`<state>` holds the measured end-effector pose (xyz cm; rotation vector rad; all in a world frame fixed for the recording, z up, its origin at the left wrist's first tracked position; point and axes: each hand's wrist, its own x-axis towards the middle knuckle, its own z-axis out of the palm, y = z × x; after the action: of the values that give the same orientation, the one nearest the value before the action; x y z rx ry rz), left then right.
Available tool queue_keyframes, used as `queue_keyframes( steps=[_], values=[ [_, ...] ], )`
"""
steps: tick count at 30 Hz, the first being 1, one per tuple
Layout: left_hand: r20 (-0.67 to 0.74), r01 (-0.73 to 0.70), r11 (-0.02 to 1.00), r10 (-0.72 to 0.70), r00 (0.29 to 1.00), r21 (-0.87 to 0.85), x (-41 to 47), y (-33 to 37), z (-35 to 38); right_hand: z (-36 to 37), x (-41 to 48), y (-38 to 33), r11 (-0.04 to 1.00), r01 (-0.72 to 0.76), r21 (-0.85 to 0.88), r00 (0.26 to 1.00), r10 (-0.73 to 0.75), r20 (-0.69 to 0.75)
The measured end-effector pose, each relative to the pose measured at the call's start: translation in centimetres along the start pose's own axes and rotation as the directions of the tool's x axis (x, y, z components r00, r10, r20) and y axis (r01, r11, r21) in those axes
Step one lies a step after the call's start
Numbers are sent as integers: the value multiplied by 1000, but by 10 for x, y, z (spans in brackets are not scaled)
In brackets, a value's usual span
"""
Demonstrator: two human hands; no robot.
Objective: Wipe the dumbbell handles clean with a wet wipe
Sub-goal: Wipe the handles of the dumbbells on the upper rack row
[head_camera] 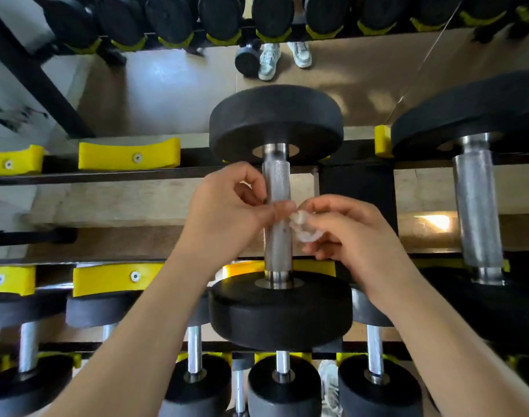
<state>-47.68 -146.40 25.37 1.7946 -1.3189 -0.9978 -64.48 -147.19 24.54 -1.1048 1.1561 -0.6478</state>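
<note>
Yellow cradles [129, 158], neighbouring dumbbell [476, 206]; left hand [227, 212], right hand [353, 233], wet wipe [303, 227] before handle [277, 182].

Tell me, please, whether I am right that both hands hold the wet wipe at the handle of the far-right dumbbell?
Not quite. The head view shows the left hand and right hand holding the wet wipe at the handle of the central dumbbell; the far-right dumbbell sits untouched.

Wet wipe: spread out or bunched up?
Bunched up: the wet wipe is a small crumpled wad pinched in the right hand beside the handle.
</note>
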Motion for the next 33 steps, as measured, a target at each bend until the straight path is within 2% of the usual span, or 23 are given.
queue_keyframes(
  steps=[1,2,4,5,8,9,11,13,15,17,20,23,25,27,28,30,33],
  values=[
    [-53,-5,1000,4,999,-14,3,3,2,0,0,1,1000,-9,-2,1000,9,1],
    [-88,-16,1000,15,996,-12,6,4,5,-1,0,2,997,24,-75,1000,-24,-6],
    [-119,-34,999,37,992,25,9,6,9,0,2,1,974,88,-209,995,-97,-33],
    [-115,-30,1000,31,993,3,8,5,9,1,3,0,973,100,-207,992,-113,-51],
    [-7,11,976,-13,1000,-216,-1,4,-3,-1,6,-4,986,117,-115,984,-131,-117],
    [54,-5,975,18,998,-222,-5,3,-9,-2,7,-6,987,126,-95,980,-139,-140],
    [146,-110,990,122,982,-84,-7,-2,-16,-4,11,-7,989,138,-47,978,-144,-151],
    [175,-179,982,167,970,56,-5,-4,-15,-2,15,-7,993,116,33,988,-112,-107],
    [128,-225,967,210,969,119,0,-3,-10,2,15,-4,991,71,110,997,-66,-50],
    [50,-272,950,268,962,150,5,1,-5,4,13,-2,995,75,71,997,-73,-37],
    [-7,-408,872,426,905,271,10,3,0,6,13,-2,990,141,-26,980,-143,-138],
    [37,-491,773,522,852,402,15,0,1,8,17,-4,986,152,71,974,-137,-179],
    [16,-498,771,537,844,398,19,3,-2,9,21,-7,975,167,143,973,-140,-182],
    [-29,-456,834,488,872,310,19,10,-7,11,24,-13,965,209,160,965,-178,-191],
    [-50,-430,864,458,888,262,18,12,-8,13,27,-15,966,239,103,956,-216,-197],
    [-94,-378,898,406,909,225,17,11,-7,18,31,-14,946,293,-138,922,-318,-220],
    [-113,-284,928,318,941,239,15,2,-5,20,31,-8,835,365,-411,848,-481,-224]
  ],
)
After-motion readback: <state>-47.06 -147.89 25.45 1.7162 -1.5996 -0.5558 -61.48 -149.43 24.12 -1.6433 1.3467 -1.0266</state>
